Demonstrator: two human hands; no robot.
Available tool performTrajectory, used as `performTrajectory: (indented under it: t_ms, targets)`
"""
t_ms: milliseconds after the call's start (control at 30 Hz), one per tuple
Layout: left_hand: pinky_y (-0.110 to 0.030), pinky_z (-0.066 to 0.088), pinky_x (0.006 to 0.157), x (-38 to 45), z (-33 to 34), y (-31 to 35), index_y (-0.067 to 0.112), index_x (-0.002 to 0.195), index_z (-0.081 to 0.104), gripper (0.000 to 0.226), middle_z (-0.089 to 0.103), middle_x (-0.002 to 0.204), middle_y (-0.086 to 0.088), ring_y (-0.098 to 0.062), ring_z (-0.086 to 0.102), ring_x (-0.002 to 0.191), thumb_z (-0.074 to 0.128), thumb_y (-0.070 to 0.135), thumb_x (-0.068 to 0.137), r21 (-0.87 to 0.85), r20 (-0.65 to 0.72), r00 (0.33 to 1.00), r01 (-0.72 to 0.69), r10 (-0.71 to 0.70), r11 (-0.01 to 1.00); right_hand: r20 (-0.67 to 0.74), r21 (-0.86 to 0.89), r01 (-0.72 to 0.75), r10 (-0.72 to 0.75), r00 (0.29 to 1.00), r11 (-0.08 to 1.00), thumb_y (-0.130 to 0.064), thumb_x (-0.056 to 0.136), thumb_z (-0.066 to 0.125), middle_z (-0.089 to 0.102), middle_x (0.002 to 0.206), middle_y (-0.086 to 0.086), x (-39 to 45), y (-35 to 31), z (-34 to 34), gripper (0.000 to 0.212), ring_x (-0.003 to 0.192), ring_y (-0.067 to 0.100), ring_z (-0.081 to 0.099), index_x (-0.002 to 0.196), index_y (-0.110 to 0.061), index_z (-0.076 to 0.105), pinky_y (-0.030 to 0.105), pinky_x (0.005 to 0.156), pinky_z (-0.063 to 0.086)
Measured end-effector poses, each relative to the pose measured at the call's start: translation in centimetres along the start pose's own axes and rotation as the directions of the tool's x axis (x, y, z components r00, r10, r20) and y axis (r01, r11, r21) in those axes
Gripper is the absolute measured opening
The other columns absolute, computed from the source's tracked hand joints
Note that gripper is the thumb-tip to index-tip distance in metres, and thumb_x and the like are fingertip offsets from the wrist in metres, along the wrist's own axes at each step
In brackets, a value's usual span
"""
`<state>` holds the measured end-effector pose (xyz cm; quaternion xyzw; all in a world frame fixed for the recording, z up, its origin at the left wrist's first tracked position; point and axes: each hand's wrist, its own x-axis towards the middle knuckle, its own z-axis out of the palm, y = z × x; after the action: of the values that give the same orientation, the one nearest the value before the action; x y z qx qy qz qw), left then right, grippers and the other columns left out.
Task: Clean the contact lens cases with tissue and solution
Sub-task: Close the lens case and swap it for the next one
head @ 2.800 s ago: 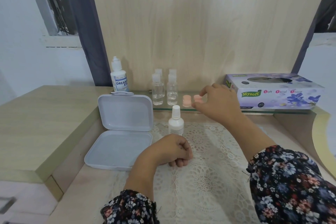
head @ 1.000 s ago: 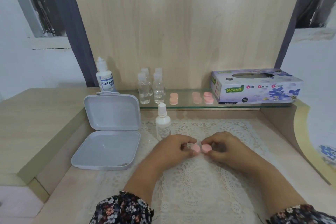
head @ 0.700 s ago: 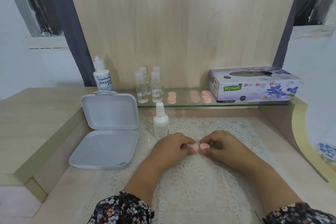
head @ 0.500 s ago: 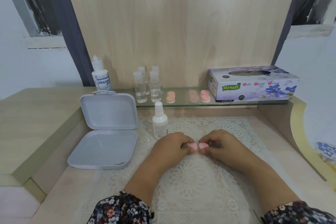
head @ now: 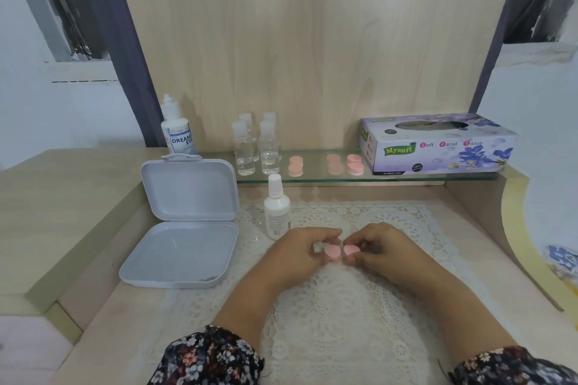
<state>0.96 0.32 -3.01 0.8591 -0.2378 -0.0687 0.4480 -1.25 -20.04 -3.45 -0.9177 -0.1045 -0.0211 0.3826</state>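
While resting on the lace mat (head: 328,306), both hands' curled fingers pinch the pink lens case (head: 341,251).

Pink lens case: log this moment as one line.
stage: opening case | left hand: grips left cap | right hand: grips right cap | pink lens case: over lace mat | tissue box: untouched
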Motion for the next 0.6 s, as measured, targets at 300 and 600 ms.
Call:
performTrajectory:
  t_ms: [300, 600]
  targets:
    - [-0.019, 0.043, 0.068, 0.30, 0.36, -0.17, 0.037, 0.130, 0.051, 0.053, 0.059, 0.113, 0.017, 0.004, 0.049, 0.059, 0.071, 0.023, 0.083, 0.024, -0.039, 0.999, -0.028, 0.028, 0.999, -0.001, 0.008, -0.008, 0.008, 1.000, 1.000, -0.033, 0.079, 0.077, 0.063, 0.088, -0.016, -0.07, -0.18, -0.03, 0.014, 0.085, 0.000, 0.058, 0.092, -0.037, 0.074, 0.019, 0.074, 0.046]
    - [-0.026, 0.047, 0.073, 0.49, 0.64, -0.27, 0.039, 0.124, 0.048, 0.056, 0.057, 0.101, 0.016, 0.000, 0.051, 0.072, 0.077, 0.029, 0.078, 0.082, -0.037, 0.999, 0.009, -0.006, 0.997, 0.000, 0.003, -0.013, 0.013, 1.000, 1.000, -0.030, 0.078, 0.078, 0.064, 0.089, -0.014, 0.04, -0.27, -0.05, 0.014, 0.085, 0.001, 0.059, 0.090, -0.037, 0.074, 0.023, 0.076, 0.050]
